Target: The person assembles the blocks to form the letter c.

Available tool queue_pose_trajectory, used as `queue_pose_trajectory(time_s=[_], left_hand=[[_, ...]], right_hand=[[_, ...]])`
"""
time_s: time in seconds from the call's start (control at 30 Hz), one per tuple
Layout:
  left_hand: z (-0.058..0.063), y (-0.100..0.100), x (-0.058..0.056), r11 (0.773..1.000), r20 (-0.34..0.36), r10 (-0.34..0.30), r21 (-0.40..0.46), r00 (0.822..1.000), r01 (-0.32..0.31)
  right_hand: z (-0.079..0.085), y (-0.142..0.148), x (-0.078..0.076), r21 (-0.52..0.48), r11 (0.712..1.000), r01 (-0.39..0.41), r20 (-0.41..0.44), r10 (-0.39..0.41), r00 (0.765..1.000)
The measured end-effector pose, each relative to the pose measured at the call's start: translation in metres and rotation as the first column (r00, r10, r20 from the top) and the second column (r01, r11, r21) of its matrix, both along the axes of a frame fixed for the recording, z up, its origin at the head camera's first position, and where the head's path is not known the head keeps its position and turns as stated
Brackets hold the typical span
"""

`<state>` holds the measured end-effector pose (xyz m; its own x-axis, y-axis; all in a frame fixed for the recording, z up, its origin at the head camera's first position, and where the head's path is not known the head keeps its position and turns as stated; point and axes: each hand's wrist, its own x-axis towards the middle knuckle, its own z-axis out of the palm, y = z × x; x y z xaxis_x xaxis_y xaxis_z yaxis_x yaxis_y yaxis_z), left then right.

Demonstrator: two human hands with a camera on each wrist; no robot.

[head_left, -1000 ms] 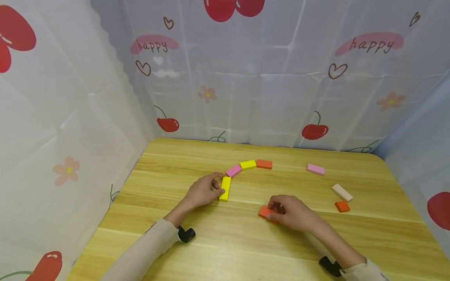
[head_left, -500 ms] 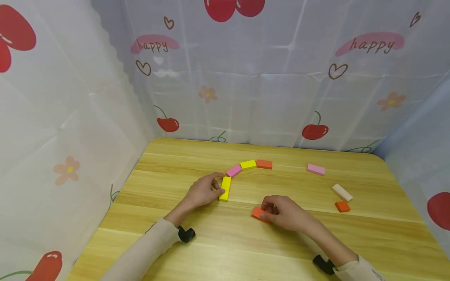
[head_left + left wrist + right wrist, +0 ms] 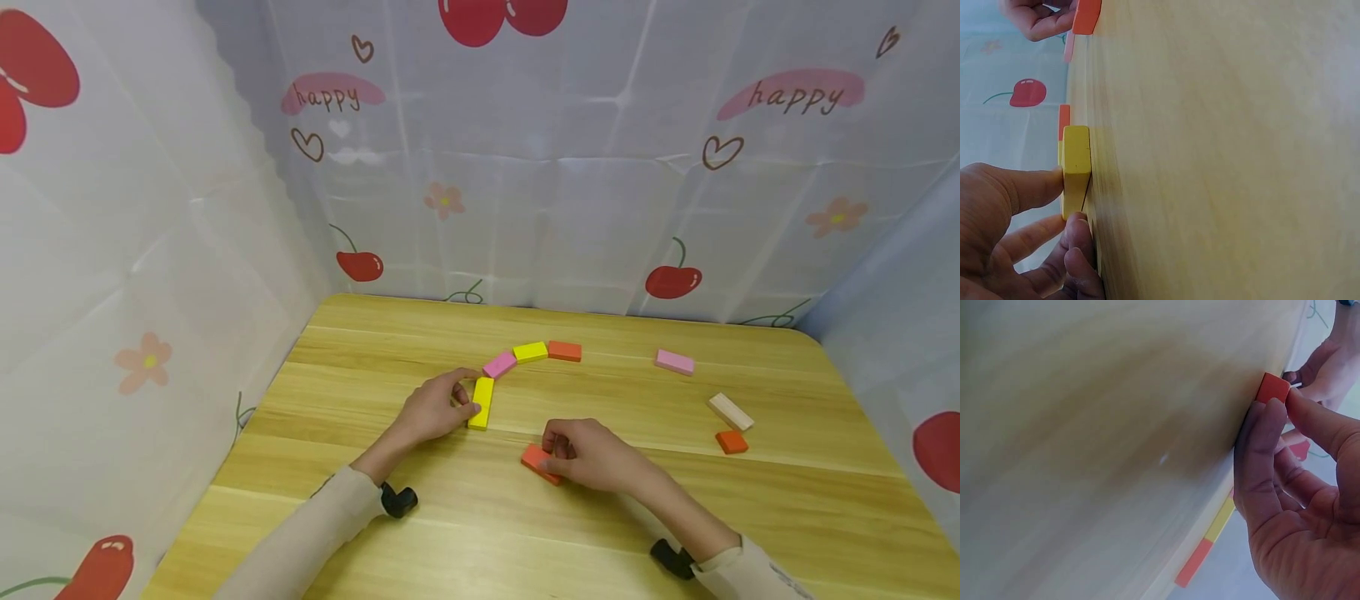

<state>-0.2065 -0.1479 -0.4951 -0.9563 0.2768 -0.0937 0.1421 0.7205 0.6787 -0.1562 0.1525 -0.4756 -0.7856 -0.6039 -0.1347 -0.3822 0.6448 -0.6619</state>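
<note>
My left hand (image 3: 437, 407) rests at the left side of a yellow block (image 3: 481, 403), which lies flat on the table. Thumb and fingertips hold that yellow block (image 3: 1077, 150) in the left wrist view. To the right, my right hand (image 3: 592, 454) pinches an orange block (image 3: 540, 463) between thumb and fingers, low over the wood. Only the end of this orange block (image 3: 1272, 388) shows past the fingers in the right wrist view. From the yellow block's far end a curved row runs on through a pink block (image 3: 499, 364), another yellow block (image 3: 530, 352) and an orange-red block (image 3: 565, 351).
A light pink block (image 3: 674, 362), a plain wood block (image 3: 731, 412) and a short orange block (image 3: 732, 442) lie apart on the right side of the wooden table (image 3: 480, 533). A printed curtain (image 3: 540, 225) hangs behind the table and along its sides.
My right hand has slid the orange block leftward, closer to the yellow block, and turned it slightly. My left hand and the row have stayed in place.
</note>
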Motion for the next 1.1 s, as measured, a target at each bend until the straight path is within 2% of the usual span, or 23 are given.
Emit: queue_pose_trajectory(time_s=[0.37,0.77,1.1], left_hand=[[0.001,0.0,0.0,1.0,0.004,0.003,0.001,1.0,-0.003],[-0.001,-0.001,-0.001,1.0,-0.001,-0.001,0.0,1.0,0.001],[0.0,-0.001,-0.001,1.0,0.008,0.0,-0.003,1.0,0.0]], right_hand=[[-0.003,-0.016,-0.004,0.006,1.0,0.027,0.054,-0.028,0.998],[-0.001,-0.033,-0.008,-0.043,0.998,0.037,0.156,-0.03,0.987],[0.0,-0.049,-0.014,-0.037,0.998,0.045,0.173,-0.038,0.984]])
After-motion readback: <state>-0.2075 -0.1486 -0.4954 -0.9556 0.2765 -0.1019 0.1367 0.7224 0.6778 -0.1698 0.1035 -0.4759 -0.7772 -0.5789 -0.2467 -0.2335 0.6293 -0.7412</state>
